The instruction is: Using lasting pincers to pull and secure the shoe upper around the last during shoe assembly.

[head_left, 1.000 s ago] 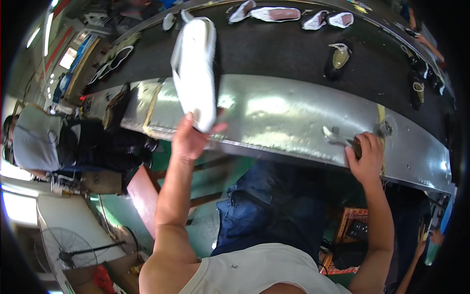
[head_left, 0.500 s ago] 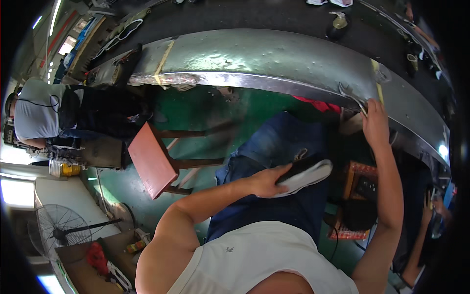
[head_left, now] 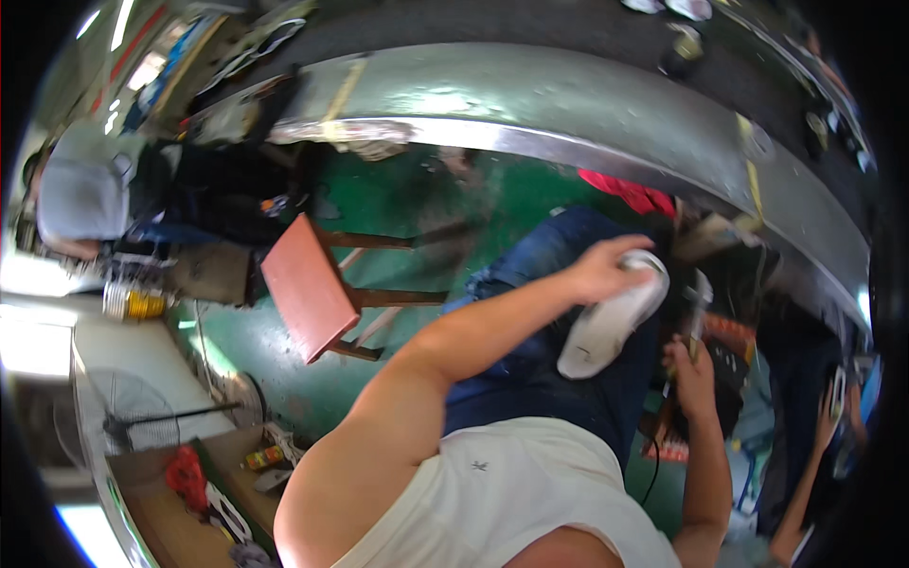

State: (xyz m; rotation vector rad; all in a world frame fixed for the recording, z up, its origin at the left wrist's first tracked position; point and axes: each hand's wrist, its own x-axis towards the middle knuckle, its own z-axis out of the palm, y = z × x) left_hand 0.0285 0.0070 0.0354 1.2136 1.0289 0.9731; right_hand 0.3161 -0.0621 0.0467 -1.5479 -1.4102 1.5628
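On my feed, a narrow gap shows right of the shoe (head_left: 611, 327), short of the metal-headed tool (head_left: 701, 290). Beyond the shoe I'd meet the long metal ledge (head_left: 587, 95); left of it, the stool (head_left: 308, 292); beneath, the jeans (head_left: 516, 388).

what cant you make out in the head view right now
Upper of the white-soled shoe: head view, mostly hidden behind its own sole.
Handle of the metal-headed tool: head view, partly covered by the right hand.
White shoes up top: head view, cut off by the upper edge.
Blades of the fan: head view, too blurred.
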